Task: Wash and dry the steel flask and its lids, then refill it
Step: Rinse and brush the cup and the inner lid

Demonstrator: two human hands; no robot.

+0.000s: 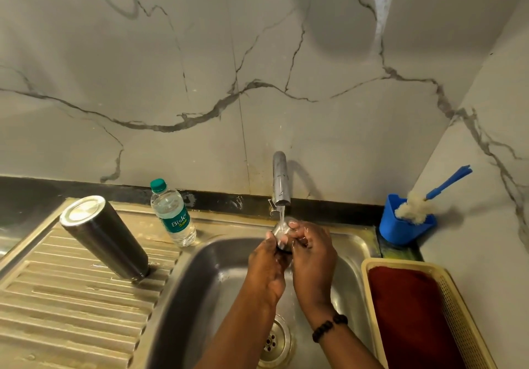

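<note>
The dark steel flask (104, 237) stands upside down on the ribbed drainboard (71, 297), left of the sink basin (200, 277). Over the basin, my left hand (267, 268) and my right hand (312, 257) both grip a small steel lid (280, 232). Water runs from the tap (280, 181) onto the lid. My fingers hide most of the lid.
A clear plastic water bottle (173, 215) with a green cap stands behind the flask. A blue holder (403, 225) with a bottle brush (415, 207) sits at the back right. A beige basket (458, 305) holding a red cloth (412, 317) lies right of the sink. The drain (274, 340) is below my wrists.
</note>
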